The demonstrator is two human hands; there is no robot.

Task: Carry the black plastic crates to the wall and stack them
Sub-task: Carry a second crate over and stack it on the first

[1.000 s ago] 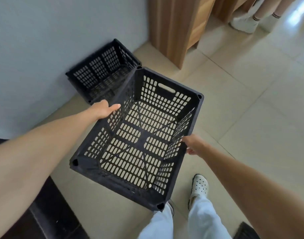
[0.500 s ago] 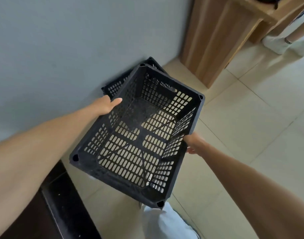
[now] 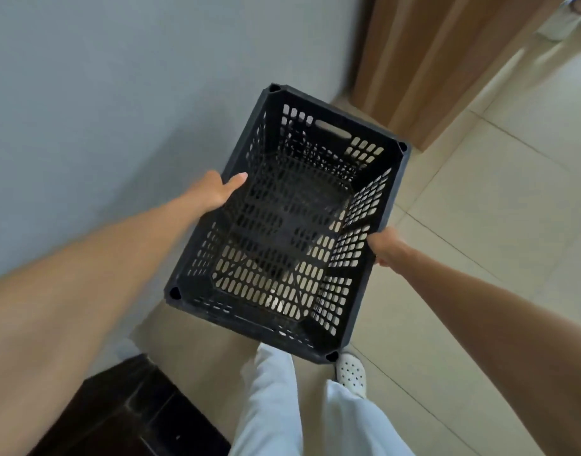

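The black crate (image 3: pixel 292 225) is held in the air close to the wall (image 3: pixel 118 93), the left hand (image 3: pixel 213 192) and right hand (image 3: pixel 386 246) each closed on one long rim. A dark grid shows through its floor, probably a crate below. To stack well, I would keep it level, match the corners, then lower both sides together.

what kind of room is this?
Likely an indoor room or hallway of an office or shop, though I can't tell which. Pale tiled floor, plain painted wall, wooden furniture panel by the wall. A person carries a black crate along the wall.
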